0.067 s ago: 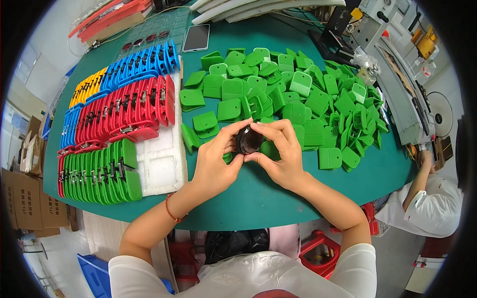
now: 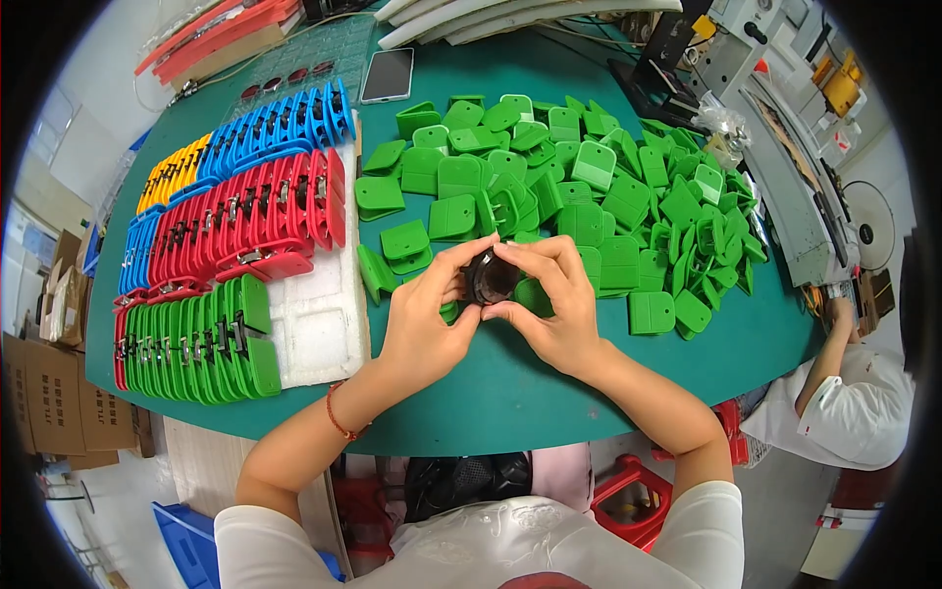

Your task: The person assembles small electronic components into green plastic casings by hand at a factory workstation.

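Both of my hands are raised over the near middle of the table, fingertips meeting around a small round black-rimmed piece (image 2: 493,278). Its middle is dark and looks glassy or hollow; its exact kind cannot be made out. My left hand (image 2: 429,312) pinches its left side between thumb and fingers. At the right side, my right hand (image 2: 554,299) grips it with thumb and forefinger. Just beyond the fingers spreads a big heap of green plastic plates (image 2: 579,211), each with a bent edge and a small hole. Bits of green show between and behind my fingers.
Left, a white foam tray (image 2: 316,339) carries rows of red clips (image 2: 245,211), green clips (image 2: 196,344), blue clips (image 2: 280,123) and yellow clips (image 2: 177,175). A phone (image 2: 388,76) lies at the back. Machinery (image 2: 800,167) stands at right, where another person's arm (image 2: 827,358) reaches in.
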Motion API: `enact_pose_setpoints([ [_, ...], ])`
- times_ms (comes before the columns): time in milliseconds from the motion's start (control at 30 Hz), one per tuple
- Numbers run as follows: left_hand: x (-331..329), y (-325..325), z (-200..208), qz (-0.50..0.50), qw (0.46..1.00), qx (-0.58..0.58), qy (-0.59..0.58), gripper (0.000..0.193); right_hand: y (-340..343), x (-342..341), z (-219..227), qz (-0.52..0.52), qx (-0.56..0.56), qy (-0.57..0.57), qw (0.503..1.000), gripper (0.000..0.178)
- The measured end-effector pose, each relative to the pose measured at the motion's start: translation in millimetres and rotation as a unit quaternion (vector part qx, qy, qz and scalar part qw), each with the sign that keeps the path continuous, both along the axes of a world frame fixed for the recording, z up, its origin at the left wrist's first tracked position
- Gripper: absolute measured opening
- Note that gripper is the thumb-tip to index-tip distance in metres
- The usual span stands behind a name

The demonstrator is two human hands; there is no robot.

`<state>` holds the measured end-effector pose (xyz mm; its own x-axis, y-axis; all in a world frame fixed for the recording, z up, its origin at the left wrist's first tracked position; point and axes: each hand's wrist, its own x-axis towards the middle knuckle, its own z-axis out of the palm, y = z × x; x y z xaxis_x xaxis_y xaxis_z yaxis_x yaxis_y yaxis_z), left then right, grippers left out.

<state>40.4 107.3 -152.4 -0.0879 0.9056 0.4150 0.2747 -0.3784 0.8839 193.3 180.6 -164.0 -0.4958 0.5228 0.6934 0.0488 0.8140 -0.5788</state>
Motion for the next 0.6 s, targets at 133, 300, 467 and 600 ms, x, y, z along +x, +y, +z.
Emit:
enact_pose_setpoints([
  [133, 0.5, 0.6, -1.6, -0.004, 1.0, 0.002, -0.005, 0.059, 0.3, 1.0, 0.0, 0.0, 0.004, -0.009, 1.0, 0.06],
  [300, 0.7, 0.1, -1.1, -0.004, 1.0, 0.001, -0.004, 0.058, -0.2, 1.3, 0.6, -0.001, 0.004, -0.008, 1.0, 0.059],
  [467, 0.1, -0.2, -0.6, -0.004, 1.0, 0.0, -0.001, 0.058, 0.2, 0.8, -0.6, -0.001, 0.007, -0.008, 1.0, 0.059],
  [600, -0.1, 0.0, 1.3, -0.008, 1.0, 0.002, 0.005, 0.058, 0.4, 0.9, -0.9, -0.009, 0.005, -0.008, 1.0, 0.059],
])
